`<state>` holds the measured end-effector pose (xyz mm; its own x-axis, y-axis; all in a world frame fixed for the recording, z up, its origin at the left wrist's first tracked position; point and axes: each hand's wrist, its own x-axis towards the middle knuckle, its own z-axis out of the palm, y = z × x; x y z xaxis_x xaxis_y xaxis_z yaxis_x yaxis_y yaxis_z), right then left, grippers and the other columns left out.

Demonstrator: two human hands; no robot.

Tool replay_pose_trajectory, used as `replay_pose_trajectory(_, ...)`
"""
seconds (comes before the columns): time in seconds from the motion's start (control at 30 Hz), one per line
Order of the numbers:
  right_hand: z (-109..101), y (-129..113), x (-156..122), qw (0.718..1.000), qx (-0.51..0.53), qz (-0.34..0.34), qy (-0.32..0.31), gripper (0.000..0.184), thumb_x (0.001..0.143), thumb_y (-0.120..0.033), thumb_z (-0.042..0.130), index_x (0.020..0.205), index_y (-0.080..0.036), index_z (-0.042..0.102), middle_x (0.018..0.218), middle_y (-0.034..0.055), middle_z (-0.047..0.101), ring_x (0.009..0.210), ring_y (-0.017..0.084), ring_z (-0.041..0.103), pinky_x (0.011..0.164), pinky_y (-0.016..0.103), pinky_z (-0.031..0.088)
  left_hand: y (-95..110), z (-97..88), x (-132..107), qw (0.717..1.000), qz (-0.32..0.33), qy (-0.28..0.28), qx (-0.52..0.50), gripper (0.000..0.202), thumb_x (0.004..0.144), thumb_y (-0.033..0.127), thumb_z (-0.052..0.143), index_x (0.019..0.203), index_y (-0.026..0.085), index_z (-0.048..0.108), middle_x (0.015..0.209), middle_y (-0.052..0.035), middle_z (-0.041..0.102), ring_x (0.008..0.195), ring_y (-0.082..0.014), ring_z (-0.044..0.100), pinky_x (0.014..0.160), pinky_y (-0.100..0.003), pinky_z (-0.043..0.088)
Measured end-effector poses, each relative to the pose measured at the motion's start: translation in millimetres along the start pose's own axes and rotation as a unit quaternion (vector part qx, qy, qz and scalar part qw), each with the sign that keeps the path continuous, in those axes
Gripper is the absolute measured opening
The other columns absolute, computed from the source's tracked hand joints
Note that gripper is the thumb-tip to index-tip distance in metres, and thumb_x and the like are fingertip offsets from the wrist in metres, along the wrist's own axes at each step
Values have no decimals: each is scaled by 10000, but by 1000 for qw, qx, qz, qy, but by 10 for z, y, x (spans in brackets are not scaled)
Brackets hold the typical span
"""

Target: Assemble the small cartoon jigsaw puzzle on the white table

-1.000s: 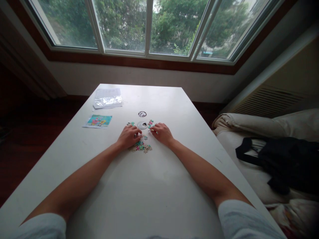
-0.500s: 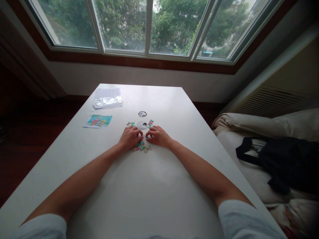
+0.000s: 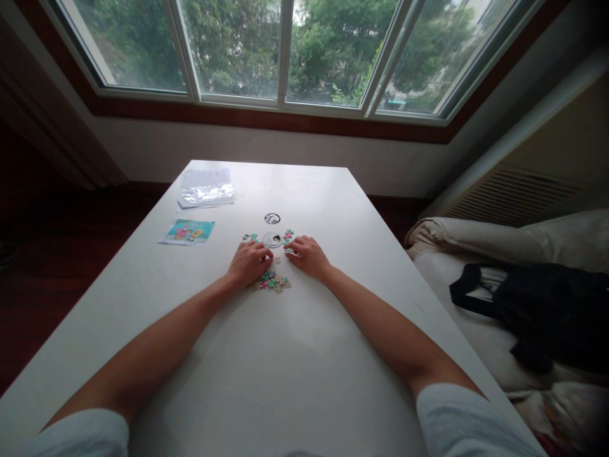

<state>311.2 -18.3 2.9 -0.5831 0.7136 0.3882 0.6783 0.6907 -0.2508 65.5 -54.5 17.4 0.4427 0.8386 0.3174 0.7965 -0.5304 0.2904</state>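
Small jigsaw puzzle pieces lie in a loose heap on the white table, just below my hands. My left hand rests beside the heap with its fingers curled; whatever they hold is hidden. My right hand is bent at the fingertips over a puzzle piece, close below a small group of coloured pieces. A single loose piece lies between the hands. Another small group of pieces sits beyond my left hand. Ahead of both hands is a round, silvery disc-like object.
A smaller round object lies farther back on the table. To the left are a colourful cartoon picture sheet and a clear plastic bag with papers. A dark garment or bag lies on the couch to the right.
My right hand has moved slightly away to the right and forward, toward the right group of pieces. The gap between the hands is wider, and the single piece there shows. My left hand barely moved.
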Motion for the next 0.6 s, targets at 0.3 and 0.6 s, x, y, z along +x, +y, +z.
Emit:
replay_pose_trajectory(0.3, -3, -109, 32, 996, 22, -74, -38, 183, 941, -363, 677, 1078, -264, 747, 974, 68, 665, 978, 230, 553, 868, 360, 387, -156, -382, 55, 991, 64, -114, -30, 221, 893, 218, 603, 1018, 277, 776, 972, -43, 748, 900, -220, 664, 847, -353, 465)
replay_pose_trajectory(0.6, 17, -92, 26, 998, 24, -55, 2, 244, 1028, -358, 546, 926, -222, 722, 929, 69, 680, 943, 219, 557, 867, 361, 377, -140, -523, 51, 984, 100, -148, -24, 223, 840, 179, 616, 968, 275, 770, 937, -46, 734, 860, -214, 670, 801, -322, 475)
